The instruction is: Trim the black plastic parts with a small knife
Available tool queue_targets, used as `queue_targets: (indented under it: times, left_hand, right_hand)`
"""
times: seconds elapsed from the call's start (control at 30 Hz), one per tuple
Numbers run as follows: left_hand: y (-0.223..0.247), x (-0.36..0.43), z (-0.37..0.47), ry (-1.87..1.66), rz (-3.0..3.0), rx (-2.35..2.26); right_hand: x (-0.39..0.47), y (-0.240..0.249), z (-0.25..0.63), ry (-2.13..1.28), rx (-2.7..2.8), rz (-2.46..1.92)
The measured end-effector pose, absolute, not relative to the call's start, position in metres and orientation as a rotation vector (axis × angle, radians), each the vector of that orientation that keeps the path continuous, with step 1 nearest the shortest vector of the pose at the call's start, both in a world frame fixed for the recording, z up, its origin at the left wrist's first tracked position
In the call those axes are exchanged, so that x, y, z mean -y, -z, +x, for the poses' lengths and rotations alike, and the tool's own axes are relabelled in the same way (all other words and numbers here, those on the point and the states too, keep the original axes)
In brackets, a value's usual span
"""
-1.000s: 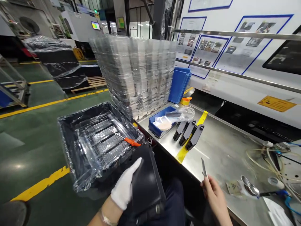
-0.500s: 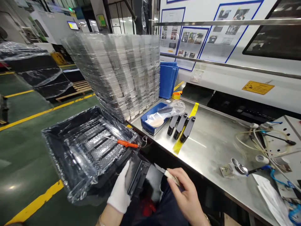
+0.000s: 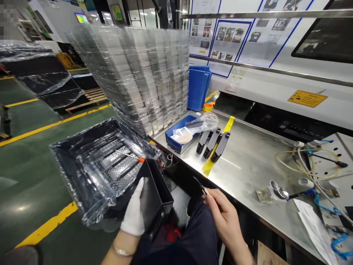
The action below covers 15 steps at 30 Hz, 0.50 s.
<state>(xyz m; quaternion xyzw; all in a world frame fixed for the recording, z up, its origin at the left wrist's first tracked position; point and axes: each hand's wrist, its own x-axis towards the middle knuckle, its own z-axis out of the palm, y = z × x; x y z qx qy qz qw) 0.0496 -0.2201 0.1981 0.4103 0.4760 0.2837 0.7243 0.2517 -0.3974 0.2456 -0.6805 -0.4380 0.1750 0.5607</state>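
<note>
My left hand [image 3: 134,213], in a white glove, is closed on a black rectangular box-shaped part [image 3: 154,195]. The part is tilted, with its long open cavity facing up and toward the right. My bare right hand [image 3: 223,213] grips a small knife [image 3: 203,188] by its pale handle, the dark blade pointing up and left. Knife and part are apart. Most of the handle is hidden in my fingers. Three black moulded parts [image 3: 211,144] stand in a row across a yellow tape strip [image 3: 206,169] on the metal table.
A plastic-lined black crate [image 3: 63,176] sits at left, with an orange-handled tool [image 3: 141,159] across it. On the metal table [image 3: 248,165] are a blue bin [image 3: 176,147] and hoses [image 3: 300,158] at right. Wrapped clear trays [image 3: 138,73] are stacked behind.
The black part has been turned in my left hand and raised, so its open cavity now shows and it covers some of the orange handle. The knife has turned and moved slightly away from the part.
</note>
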Motion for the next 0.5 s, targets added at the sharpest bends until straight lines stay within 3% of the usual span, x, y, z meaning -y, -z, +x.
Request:
queue_targets:
  times: [0.17,0.5]
  left_hand:
    - [-0.198,0.209,0.048,-0.543,0.376,-0.734]
    - [-0.174,0.208,0.029,-0.536,-0.077,-0.258]
  right_hand:
    - [0.402,-0.266,0.238,-0.799,1.281,-1.504]
    - [0.395,-0.265,0.226,-0.858,1.326,-1.502]
